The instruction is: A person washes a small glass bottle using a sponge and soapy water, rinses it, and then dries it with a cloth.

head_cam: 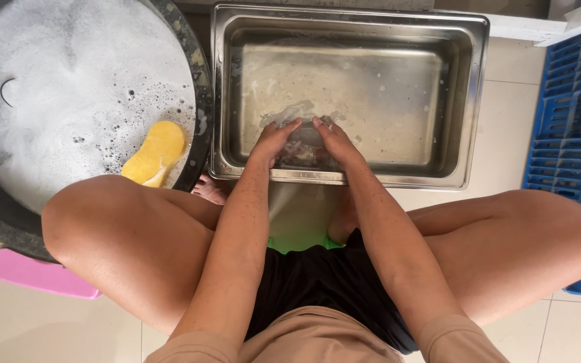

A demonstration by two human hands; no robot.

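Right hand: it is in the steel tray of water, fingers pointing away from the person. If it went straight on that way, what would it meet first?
Probably only water, then the far wall of the steel tray. Nothing else shows ahead of the right hand, though depth is unclear.

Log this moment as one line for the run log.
left hand: in water, on clear item | right hand: same | steel pan: floor | yellow sponge: in soapy tub

One rectangular stainless-steel pan (469, 101) at twelve o'clock; one round black foam-filled tub (200, 81) and one yellow sponge (156, 152) at ten; one blue plastic crate (573, 134) at three.
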